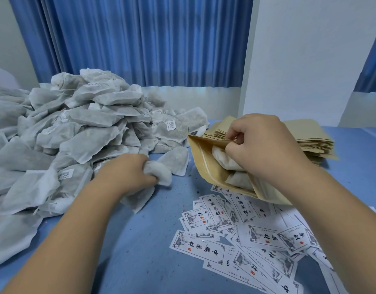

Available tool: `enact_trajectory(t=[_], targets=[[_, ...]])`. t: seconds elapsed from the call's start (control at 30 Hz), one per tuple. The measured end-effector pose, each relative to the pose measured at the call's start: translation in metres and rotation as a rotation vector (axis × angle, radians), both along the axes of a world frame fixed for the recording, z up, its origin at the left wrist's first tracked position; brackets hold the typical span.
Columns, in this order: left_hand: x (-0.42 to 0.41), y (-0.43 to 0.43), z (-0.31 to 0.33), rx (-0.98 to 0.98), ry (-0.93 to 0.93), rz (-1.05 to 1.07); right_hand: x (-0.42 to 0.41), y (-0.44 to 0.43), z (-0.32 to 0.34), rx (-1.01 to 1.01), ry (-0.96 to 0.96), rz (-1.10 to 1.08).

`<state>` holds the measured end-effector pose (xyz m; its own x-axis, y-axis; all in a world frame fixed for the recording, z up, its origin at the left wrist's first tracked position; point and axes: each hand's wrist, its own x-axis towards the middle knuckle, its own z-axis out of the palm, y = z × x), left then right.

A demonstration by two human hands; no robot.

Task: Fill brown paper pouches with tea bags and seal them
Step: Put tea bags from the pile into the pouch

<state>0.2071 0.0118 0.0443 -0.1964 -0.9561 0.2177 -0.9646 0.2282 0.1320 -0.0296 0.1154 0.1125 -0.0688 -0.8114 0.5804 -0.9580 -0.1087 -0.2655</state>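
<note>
Lying scattered across the near right of the blue table (140,262), printed paper labels (257,236) are overlapping one another, many face up and showing black characters and small red seals. Dark crumbs (184,185) are speckling the surface between the two arms.

Just beyond, the left hand (127,175) is gripping a crumpled tea bag (161,175), fingers curled tight round it, at the foot of the heap. To its right, the right hand (263,149) is reaching into the open brown pouch (202,164), its fingers curling round a white tea bag (222,159) at the mouth, and more bags are sitting inside beneath it. The pouch is lying tilted, its mouth turned toward the heap and its lower end resting over the labels.

Behind the left hand, a big heap of tea bags (83,124) is spreading over the left of the table. Behind the right hand, a stack of flat empty pouches (316,139) is lying. Farther back, a blue curtain (140,39) is hanging beside a white wall (310,49).
</note>
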Motion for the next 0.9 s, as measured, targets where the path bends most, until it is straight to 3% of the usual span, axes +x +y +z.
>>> enact_trajectory(t=[0.13, 0.27, 0.37, 0.47, 0.57, 0.77, 0.9], targets=[[-0.002, 0.012, 0.013, -0.114, 0.476, -0.175, -0.004, -0.001, 0.001, 0.004, -0.022, -0.007], [-0.014, 0.035, 0.029, -0.027, 0.988, -0.376, -0.006, -0.003, 0.002, 0.03, -0.061, -0.001], [-0.028, 0.05, 0.031, -0.051, 1.106, -0.451, -0.007, -0.004, 0.001, 0.045, -0.098, 0.005], [-0.044, 0.064, 0.031, -0.14, 0.972, -0.547, -0.007, -0.004, 0.0, 0.053, -0.104, 0.005], [-0.057, 0.073, 0.026, -0.221, 0.64, -0.652, -0.007, -0.004, 0.0, 0.049, -0.116, 0.01], [-0.076, 0.085, 0.015, -0.195, 0.255, -0.465, -0.002, -0.004, -0.005, 0.112, -0.007, 0.009], [-0.077, 0.081, 0.011, -0.139, 0.195, -0.445, 0.009, -0.004, -0.013, 0.149, 0.105, 0.012]])
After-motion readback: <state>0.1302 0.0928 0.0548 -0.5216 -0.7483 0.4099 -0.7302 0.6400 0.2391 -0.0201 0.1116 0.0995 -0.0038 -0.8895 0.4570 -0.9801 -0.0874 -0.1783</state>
